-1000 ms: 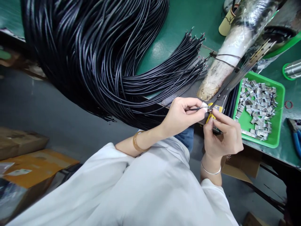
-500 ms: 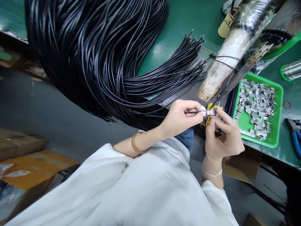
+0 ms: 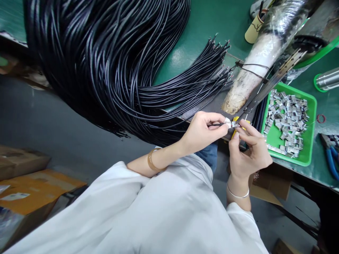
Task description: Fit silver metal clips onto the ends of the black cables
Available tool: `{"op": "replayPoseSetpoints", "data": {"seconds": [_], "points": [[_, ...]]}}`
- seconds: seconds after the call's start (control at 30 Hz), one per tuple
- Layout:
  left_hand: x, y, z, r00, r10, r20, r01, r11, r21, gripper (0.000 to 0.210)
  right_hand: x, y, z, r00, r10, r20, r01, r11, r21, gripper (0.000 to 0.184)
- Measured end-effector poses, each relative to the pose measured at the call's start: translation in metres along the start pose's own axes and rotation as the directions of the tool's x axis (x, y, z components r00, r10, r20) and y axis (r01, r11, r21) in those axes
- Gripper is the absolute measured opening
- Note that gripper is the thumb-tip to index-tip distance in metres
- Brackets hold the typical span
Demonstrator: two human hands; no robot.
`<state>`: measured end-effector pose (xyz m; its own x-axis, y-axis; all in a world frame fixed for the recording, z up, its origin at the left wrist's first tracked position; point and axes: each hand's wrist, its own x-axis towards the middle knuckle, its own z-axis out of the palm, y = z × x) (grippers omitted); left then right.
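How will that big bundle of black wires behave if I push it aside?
Probably floppy: the black wires sag in loose curves over the table edge. Likely heavy together, given how many strands there are. The fanned ends lie unbound, so they would likely splay rather than move as one.

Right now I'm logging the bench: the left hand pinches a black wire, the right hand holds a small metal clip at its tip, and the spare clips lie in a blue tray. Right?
Not quite: the tray is green, as the head view shows. The rest stands: the left hand pinches a black wire, and the right hand holds a metal clip at its tip; spare clips lie in the tray.
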<state>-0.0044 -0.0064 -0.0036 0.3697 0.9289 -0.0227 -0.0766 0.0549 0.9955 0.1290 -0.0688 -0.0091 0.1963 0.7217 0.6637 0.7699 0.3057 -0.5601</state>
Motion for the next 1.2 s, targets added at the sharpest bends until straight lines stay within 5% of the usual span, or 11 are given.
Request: {"op": "replayPoseSetpoints", "data": {"seconds": [1.2], "points": [[0.0014,0.0057,0.0042,1.000,0.008,-0.004,-0.008,0.999,-0.048,0.009,0.0080,-0.0014,-0.0054,0.999,-0.053,0.010,0.054,0.995,-0.079,0.018]]}}
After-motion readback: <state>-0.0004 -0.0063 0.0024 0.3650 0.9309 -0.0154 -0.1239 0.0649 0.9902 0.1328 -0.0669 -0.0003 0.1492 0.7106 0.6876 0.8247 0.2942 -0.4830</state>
